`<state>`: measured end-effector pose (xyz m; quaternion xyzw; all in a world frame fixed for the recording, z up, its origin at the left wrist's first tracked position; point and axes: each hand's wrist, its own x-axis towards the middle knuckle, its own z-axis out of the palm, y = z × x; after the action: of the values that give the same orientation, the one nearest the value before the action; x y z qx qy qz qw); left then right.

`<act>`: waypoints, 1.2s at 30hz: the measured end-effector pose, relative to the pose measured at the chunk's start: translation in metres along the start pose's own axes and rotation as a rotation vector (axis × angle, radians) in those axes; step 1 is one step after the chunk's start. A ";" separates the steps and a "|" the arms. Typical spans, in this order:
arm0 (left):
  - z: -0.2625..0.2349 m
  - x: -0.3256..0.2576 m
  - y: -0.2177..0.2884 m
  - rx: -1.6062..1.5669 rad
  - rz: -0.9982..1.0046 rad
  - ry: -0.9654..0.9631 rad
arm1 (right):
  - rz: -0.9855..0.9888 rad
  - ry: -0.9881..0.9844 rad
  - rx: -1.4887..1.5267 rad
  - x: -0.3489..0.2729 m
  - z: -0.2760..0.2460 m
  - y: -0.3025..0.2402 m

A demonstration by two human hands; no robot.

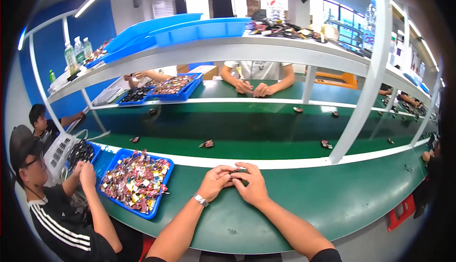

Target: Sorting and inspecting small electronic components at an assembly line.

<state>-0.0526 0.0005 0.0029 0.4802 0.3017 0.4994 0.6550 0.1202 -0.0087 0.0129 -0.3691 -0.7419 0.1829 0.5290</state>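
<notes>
My left hand (213,184), with a metal-banded watch (200,200) at the wrist, is closed in front of me over the green table. Against it my right hand (252,187) is closed too, and the fingertips of both meet. Between them is a small dark part (234,171), mostly covered by the fingers, so its kind does not show. To the left of my hands stands a blue tray (169,167), heaped with small pink, white and yellow parts (135,182).
Beyond a white rail (266,163) runs a green conveyor belt (256,141) carrying scattered small parts (207,144). A white shelf frame (361,77) with blue trays (199,32) rises over it. A co-worker (61,219) sits at my left; another person's hands (254,89) are across the belt.
</notes>
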 end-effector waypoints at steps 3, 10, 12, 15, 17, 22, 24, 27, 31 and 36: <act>0.003 0.002 -0.003 0.019 0.024 0.001 | -0.004 -0.027 -0.050 -0.001 -0.001 0.003; 0.010 0.005 -0.003 0.007 -0.015 -0.007 | -0.044 -0.013 -0.142 0.002 -0.006 -0.002; 0.010 0.005 -0.002 -0.012 -0.012 -0.003 | -0.083 0.016 -0.158 0.006 -0.006 -0.004; 0.012 0.006 -0.002 -0.003 -0.010 0.014 | -0.123 0.054 -0.197 0.010 -0.010 -0.005; 0.010 0.005 -0.002 0.010 -0.005 0.016 | -0.184 0.065 -0.248 0.010 -0.009 -0.006; 0.009 0.001 0.005 0.033 -0.041 0.038 | -0.199 0.052 -0.273 0.009 -0.006 -0.005; 0.008 0.004 0.000 0.019 -0.035 0.024 | -0.219 0.049 -0.272 0.009 -0.008 -0.007; 0.012 0.007 0.000 0.008 -0.052 0.015 | -0.231 0.049 -0.331 0.007 -0.011 -0.007; 0.011 0.005 0.000 0.022 -0.041 0.036 | -0.207 0.076 -0.325 0.006 -0.006 -0.004; 0.011 0.007 -0.003 0.038 -0.047 0.026 | -0.201 0.091 -0.338 0.005 -0.005 -0.001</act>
<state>-0.0394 0.0031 0.0047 0.4788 0.3310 0.4843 0.6532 0.1233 -0.0062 0.0188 -0.3848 -0.7705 -0.0147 0.5080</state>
